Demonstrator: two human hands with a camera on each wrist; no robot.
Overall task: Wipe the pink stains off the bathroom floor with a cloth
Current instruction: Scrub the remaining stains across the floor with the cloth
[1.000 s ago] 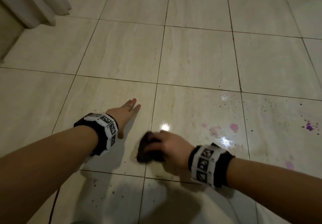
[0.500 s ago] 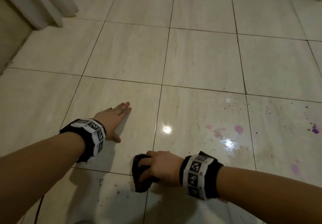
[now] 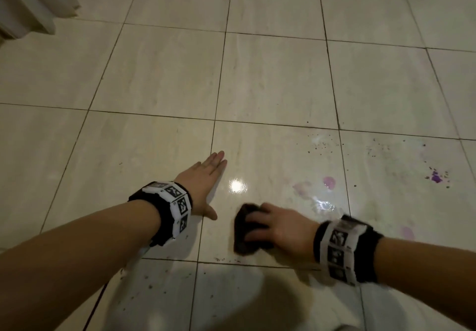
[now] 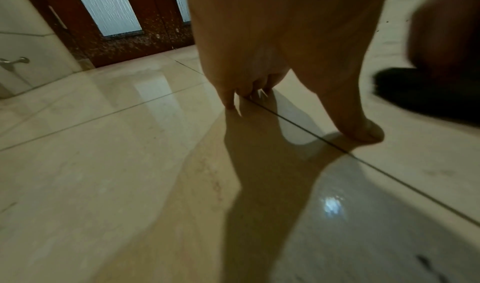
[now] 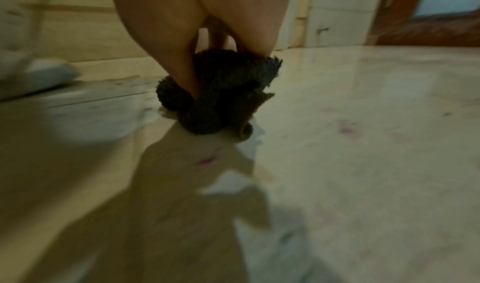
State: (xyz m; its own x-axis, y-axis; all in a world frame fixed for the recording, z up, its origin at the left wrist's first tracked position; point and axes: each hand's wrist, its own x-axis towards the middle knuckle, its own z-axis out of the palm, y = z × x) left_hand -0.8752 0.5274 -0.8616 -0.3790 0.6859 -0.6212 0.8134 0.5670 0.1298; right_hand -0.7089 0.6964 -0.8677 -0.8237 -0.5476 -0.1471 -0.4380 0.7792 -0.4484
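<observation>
My right hand [image 3: 268, 225] grips a bunched dark cloth [image 3: 244, 235] and presses it onto the glossy beige tile floor [image 3: 273, 80]; the right wrist view shows the cloth [image 5: 221, 94] wadded under the fingers. Pink stains [image 3: 329, 182] and a fainter smear [image 3: 301, 189] lie just beyond the cloth to the right. A purple splat [image 3: 435, 177] and another pink spot [image 3: 407, 233] sit further right. My left hand [image 3: 206, 176] lies flat on the floor, fingers straight, left of the cloth; in the left wrist view its fingertips [image 4: 230, 102] touch the tile.
Dark specks [image 3: 319, 145] are scattered over the tiles near the stains and at the near edge. A wet sheen [image 3: 322, 205] lies by the pink smears. A pale curtain or fixture [image 3: 31, 3] stands at the far left; a dark wooden door [image 4: 124, 37] is behind.
The right hand and cloth slid back toward me and left, then forward and right again toward the pink stains. The left hand stayed flat on the floor; the view shifted.
</observation>
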